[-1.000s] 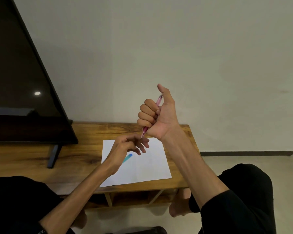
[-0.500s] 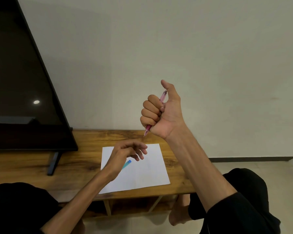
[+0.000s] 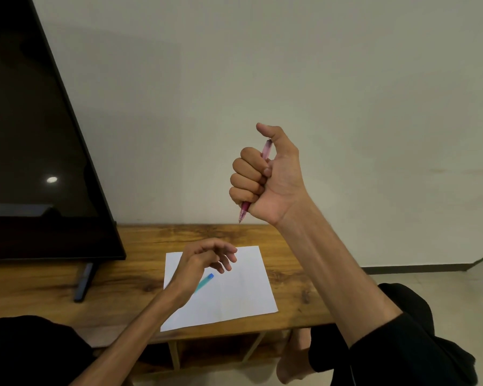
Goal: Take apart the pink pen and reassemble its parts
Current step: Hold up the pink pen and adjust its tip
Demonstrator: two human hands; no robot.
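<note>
While the right hand (image 3: 265,179) is raised in a fist around the pink pen (image 3: 266,150), tip pointing down and thumb lifted over its top end, the left hand (image 3: 204,260) hovers lower with loosely curled fingers, holding nothing. Beneath it, a teal-and-blue pen (image 3: 204,282) lies on a white sheet of paper (image 3: 240,288) on a wooden table (image 3: 140,246), beside a dark television (image 3: 34,149).
</note>
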